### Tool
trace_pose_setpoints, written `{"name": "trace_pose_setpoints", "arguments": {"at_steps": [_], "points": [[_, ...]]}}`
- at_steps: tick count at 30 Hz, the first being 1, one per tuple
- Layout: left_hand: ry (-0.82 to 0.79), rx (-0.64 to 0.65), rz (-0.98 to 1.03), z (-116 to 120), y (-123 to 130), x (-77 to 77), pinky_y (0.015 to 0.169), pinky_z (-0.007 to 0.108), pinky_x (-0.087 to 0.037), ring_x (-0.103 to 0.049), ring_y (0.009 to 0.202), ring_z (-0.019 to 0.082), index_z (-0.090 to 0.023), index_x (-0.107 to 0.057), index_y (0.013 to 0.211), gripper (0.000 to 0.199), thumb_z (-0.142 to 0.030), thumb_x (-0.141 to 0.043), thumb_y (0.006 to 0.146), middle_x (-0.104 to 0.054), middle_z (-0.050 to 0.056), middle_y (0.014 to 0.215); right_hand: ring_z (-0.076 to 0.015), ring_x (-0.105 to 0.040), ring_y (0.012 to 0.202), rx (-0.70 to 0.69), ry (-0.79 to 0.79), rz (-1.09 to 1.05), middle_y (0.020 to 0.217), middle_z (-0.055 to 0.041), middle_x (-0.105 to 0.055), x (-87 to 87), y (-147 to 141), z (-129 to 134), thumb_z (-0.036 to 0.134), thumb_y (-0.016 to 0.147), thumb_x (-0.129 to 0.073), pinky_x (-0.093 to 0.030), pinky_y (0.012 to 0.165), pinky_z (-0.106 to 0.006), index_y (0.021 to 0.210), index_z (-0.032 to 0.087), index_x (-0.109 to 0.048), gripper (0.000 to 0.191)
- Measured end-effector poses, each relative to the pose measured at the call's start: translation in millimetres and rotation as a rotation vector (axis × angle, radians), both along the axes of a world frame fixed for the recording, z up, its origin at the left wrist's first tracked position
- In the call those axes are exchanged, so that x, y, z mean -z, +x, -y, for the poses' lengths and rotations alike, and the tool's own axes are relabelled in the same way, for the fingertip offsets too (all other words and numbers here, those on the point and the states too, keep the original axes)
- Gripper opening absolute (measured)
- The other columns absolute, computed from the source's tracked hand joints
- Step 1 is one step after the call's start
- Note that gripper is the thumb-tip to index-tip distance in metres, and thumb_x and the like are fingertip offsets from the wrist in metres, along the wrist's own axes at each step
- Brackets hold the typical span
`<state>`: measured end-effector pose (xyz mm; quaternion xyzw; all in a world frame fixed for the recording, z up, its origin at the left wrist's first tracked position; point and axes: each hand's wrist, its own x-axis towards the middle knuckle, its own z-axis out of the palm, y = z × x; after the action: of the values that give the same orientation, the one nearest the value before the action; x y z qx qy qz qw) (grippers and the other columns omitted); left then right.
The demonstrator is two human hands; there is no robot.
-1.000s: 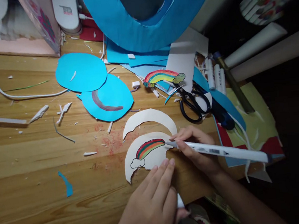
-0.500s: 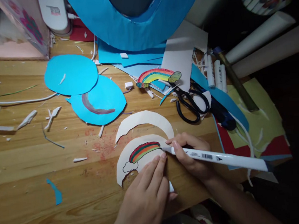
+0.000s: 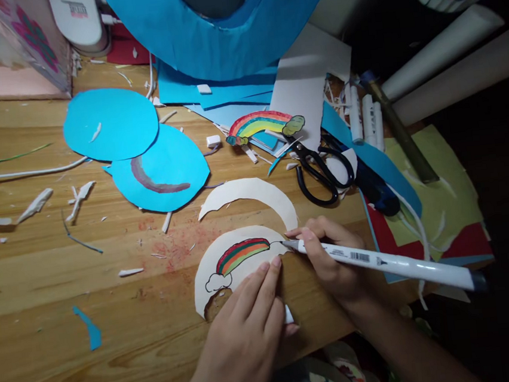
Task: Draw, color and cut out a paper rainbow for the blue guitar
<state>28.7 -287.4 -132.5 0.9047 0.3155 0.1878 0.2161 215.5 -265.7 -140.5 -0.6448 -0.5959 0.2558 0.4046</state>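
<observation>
My right hand (image 3: 333, 255) grips a white marker pen (image 3: 392, 268) between thumb and fingers, its nib on the right end of a curved white paper cutout (image 3: 245, 240). On that cutout is a drawn rainbow (image 3: 242, 254) in red, green and orange stripes, with an outlined cloud at its left end. A thin black line runs from the rainbow's right end toward the nib. My left hand (image 3: 244, 324) presses the cutout to the table with its fingertips. A small white piece (image 3: 288, 314), like a marker cap, sticks out between its thumb and index finger.
Above lies a bare white paper arc (image 3: 254, 188). Black-handled scissors (image 3: 325, 178) and a coloured rainbow cutout (image 3: 266, 122) lie beyond. Blue paper ovals (image 3: 110, 124) lie left. Several white markers (image 3: 369, 121) and a dark blue tool (image 3: 378, 194) are at right. Paper scraps litter the wooden table.
The marker nib has moved a little right, leaving a thin black line beyond the rainbow's right end. My left hand stays on the cutout. The camera view has shifted slightly.
</observation>
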Motion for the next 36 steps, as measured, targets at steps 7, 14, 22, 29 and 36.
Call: {"name": "trace_pose_setpoints", "arguments": {"at_steps": [7,14,22,29,36], "points": [[0.024,0.004,-0.015,0,0,0.5,0.095,0.039,-0.054,-0.049,0.126,0.027,-0.008,-0.061,0.094,0.032,-0.02,-0.031,0.098,-0.048,0.017,0.139,-0.0137,-0.06,0.061,-0.025,0.023,0.094,0.064,0.0026,-0.063,-2.4,2,1,0.013,0.086,-0.05,-0.044,0.059,-0.026,0.063,0.021,-0.05,0.024],[0.031,-0.005,-0.007,-1,2,0.4,0.093,0.039,-0.055,-0.052,0.123,0.027,-0.01,-0.061,0.089,0.034,-0.02,-0.029,0.098,-0.05,0.015,0.138,-0.0138,-0.056,0.057,-0.08,0.036,0.089,0.058,0.0023,-0.057,-0.9,3,3,0.012,0.083,-0.051,-0.04,0.055,-0.026,0.06,0.021,-0.047,0.025],[0.023,0.016,0.04,-2,0,1.7,0.096,0.04,-0.053,-0.053,0.122,0.028,-0.006,-0.06,0.105,0.033,-0.022,-0.032,0.098,-0.056,0.016,0.131,-0.0096,-0.04,0.046,-0.161,0.111,0.142,0.052,0.0045,-0.044,-7.0,-5,-2,0.009,0.08,-0.049,-0.03,0.047,-0.024,0.059,0.021,-0.039,0.026],[0.016,0.011,0.084,1,2,1.3,0.096,0.041,-0.052,-0.058,0.116,0.027,-0.006,-0.062,0.098,0.032,-0.023,-0.034,0.098,-0.061,0.017,0.125,-0.0086,-0.035,0.045,-0.245,0.187,0.134,0.049,0.005,-0.039,-8.6,-12,-6,0.005,0.077,-0.048,-0.029,0.046,-0.023,0.058,0.02,-0.037,0.027],[0.02,0.005,0.09,0,2,1.7,0.095,0.041,-0.053,-0.06,0.114,0.025,-0.006,-0.063,0.1,0.033,-0.024,-0.036,0.098,-0.063,0.016,0.122,-0.0089,-0.041,0.045,-0.268,0.171,0.103,0.05,0.0042,-0.045,-9.7,-17,-8,0.007,0.077,-0.052,-0.033,0.047,-0.023,0.059,0.02,-0.04,0.025]]}}
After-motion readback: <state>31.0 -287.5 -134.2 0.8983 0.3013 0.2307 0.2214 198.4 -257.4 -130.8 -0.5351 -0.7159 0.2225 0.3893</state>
